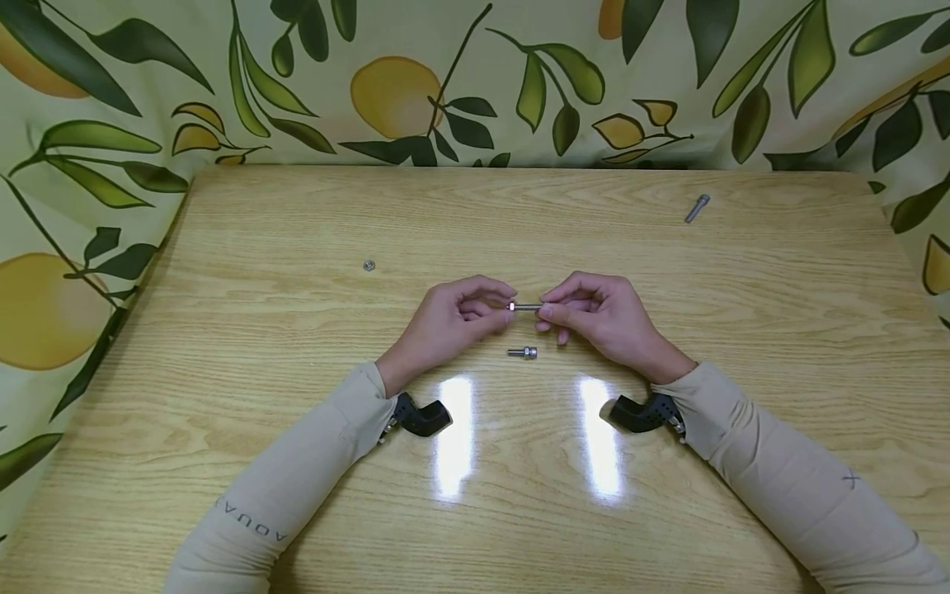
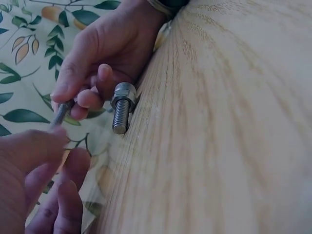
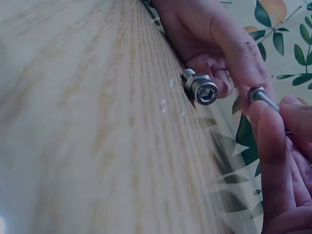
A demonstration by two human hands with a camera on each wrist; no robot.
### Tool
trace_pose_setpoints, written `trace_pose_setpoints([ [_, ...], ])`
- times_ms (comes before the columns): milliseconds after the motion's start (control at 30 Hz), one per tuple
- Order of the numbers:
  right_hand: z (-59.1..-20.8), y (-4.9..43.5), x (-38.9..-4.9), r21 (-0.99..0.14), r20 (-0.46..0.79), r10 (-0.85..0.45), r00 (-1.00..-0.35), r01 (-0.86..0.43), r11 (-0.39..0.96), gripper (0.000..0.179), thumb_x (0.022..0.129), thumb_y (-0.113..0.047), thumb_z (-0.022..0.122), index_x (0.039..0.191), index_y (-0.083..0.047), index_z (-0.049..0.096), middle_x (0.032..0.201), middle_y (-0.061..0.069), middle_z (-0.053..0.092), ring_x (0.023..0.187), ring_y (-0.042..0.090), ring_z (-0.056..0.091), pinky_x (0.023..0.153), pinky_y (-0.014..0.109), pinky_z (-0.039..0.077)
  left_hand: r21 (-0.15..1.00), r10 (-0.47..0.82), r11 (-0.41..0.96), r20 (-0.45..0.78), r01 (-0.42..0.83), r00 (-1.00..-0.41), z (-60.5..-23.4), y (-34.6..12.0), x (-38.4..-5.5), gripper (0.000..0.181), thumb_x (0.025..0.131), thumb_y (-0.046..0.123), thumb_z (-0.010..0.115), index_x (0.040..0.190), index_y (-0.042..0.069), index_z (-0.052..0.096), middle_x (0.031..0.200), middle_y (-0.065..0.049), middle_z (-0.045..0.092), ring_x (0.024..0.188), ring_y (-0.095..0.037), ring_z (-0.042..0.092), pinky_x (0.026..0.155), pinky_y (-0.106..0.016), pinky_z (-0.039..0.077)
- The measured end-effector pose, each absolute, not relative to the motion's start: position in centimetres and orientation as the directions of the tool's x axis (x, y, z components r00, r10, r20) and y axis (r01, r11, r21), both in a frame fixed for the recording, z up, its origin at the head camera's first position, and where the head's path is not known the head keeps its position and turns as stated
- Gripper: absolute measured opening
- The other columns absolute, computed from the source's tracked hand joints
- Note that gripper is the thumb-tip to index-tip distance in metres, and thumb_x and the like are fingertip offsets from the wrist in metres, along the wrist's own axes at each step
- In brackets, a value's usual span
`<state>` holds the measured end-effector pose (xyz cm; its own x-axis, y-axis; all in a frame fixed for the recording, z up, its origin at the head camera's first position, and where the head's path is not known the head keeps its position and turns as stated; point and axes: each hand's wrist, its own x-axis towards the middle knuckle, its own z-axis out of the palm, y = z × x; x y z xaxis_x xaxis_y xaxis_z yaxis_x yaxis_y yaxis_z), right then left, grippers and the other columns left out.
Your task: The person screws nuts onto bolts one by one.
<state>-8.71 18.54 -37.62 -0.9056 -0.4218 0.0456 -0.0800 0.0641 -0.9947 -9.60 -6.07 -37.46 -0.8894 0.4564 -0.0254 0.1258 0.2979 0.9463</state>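
My right hand pinches a metal bolt between thumb and forefinger, its shaft lying sideways and its right end covered by the fingers. At the bolt's left end sits a small nut, with the thumb and fingertips of my left hand around it. In the right wrist view the nut shows at the left fingertips, with threaded shaft beyond it. Just below the hands, a second bolt with a nut threaded on lies on the table; its hex-socket head shows in the right wrist view.
A loose nut lies on the wooden table to the left, behind the left hand. Another bolt lies near the far right edge. Cloth with a fruit-and-leaf print hangs behind the table.
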Motion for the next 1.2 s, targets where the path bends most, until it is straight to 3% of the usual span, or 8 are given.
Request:
trace_pose_setpoints([
  [100,-37.59,18.53,-8.70,-0.995,0.048,-0.422,-0.905,-0.082,0.064,0.016,0.090,-0.009,0.068,0.101,0.002,0.065,0.084,0.011,0.077,0.064,0.022,0.069,0.057,0.031,0.057,0.944,0.450,0.300,-0.014,0.137,-0.893,-37.42,-6.04,-9.57,0.037,0.087,0.036,0.073,0.120,0.021,0.065,0.108,0.006,0.072,0.080,-0.010,0.070,0.071,-0.027,0.057],
  [267,-37.64,18.54,-8.66,-0.994,0.044,-0.420,-0.906,-0.083,0.073,0.016,0.091,-0.010,0.068,0.101,0.002,0.065,0.085,0.008,0.077,0.064,0.022,0.069,0.057,0.031,0.057,0.933,0.442,0.334,-0.028,0.136,-0.896,-37.53,-5.84,-9.50,0.026,0.092,0.043,0.065,0.107,0.023,0.070,0.085,0.003,0.073,0.070,-0.013,0.069,0.066,-0.028,0.055],
  [433,-37.69,18.52,-8.60,-0.993,0.041,-0.416,-0.909,-0.082,0.081,0.017,0.091,-0.011,0.068,0.101,0.002,0.065,0.084,0.008,0.077,0.063,0.022,0.069,0.057,0.032,0.057,0.938,0.455,0.304,0.011,0.166,-0.891,-37.62,-5.77,-9.44,0.036,0.086,0.036,0.074,0.118,0.022,0.066,0.103,0.007,0.072,0.077,-0.011,0.069,0.069,-0.027,0.057],
  [633,-37.67,18.47,-8.52,-0.994,0.041,-0.416,-0.908,-0.081,0.079,0.017,0.091,-0.011,0.068,0.101,0.003,0.064,0.083,0.003,0.077,0.064,0.022,0.069,0.057,0.032,0.057,0.945,0.453,0.304,-0.032,0.121,-0.891,-37.64,-5.81,-9.34,0.026,0.094,0.038,0.064,0.111,0.020,0.069,0.092,0.001,0.074,0.075,-0.013,0.070,0.069,-0.028,0.057],
  [833,-37.71,18.45,-8.51,-0.993,0.046,-0.418,-0.907,-0.087,0.080,0.018,0.090,-0.011,0.068,0.101,0.003,0.064,0.083,0.005,0.077,0.063,0.022,0.069,0.058,0.032,0.058,0.943,0.459,0.299,-0.004,0.150,-0.889,-37.68,-5.80,-9.38,0.038,0.086,0.033,0.074,0.121,0.020,0.064,0.103,0.005,0.073,0.080,-0.011,0.070,0.071,-0.027,0.057],
  [1000,-37.70,18.45,-8.51,-0.993,0.042,-0.418,-0.907,-0.083,0.080,0.017,0.091,-0.011,0.068,0.101,0.002,0.065,0.084,0.004,0.078,0.066,0.022,0.070,0.058,0.032,0.058,0.941,0.451,0.314,-0.033,0.123,-0.892,-37.60,-5.76,-9.31,0.028,0.095,0.042,0.061,0.110,0.021,0.070,0.086,0.000,0.074,0.073,-0.013,0.070,0.070,-0.028,0.056],
  [1067,-37.69,18.47,-8.50,-0.993,0.043,-0.419,-0.907,-0.084,0.079,0.017,0.090,-0.011,0.068,0.101,0.002,0.065,0.083,0.005,0.077,0.065,0.022,0.070,0.058,0.032,0.058,0.941,0.455,0.307,-0.015,0.141,-0.890,-37.56,-5.76,-9.32,0.025,0.093,0.038,0.065,0.110,0.020,0.070,0.092,0.001,0.074,0.075,-0.012,0.070,0.071,-0.027,0.057],
  [1200,-37.69,18.46,-8.51,-0.993,0.051,-0.424,-0.904,-0.091,0.074,0.017,0.091,-0.010,0.068,0.101,0.002,0.065,0.084,0.008,0.077,0.065,0.022,0.069,0.058,0.032,0.058,0.944,0.457,0.294,-0.001,0.150,-0.890,-37.54,-5.80,-9.31,0.036,0.087,0.034,0.073,0.120,0.020,0.066,0.104,0.006,0.072,0.082,-0.010,0.069,0.072,-0.026,0.056],
])
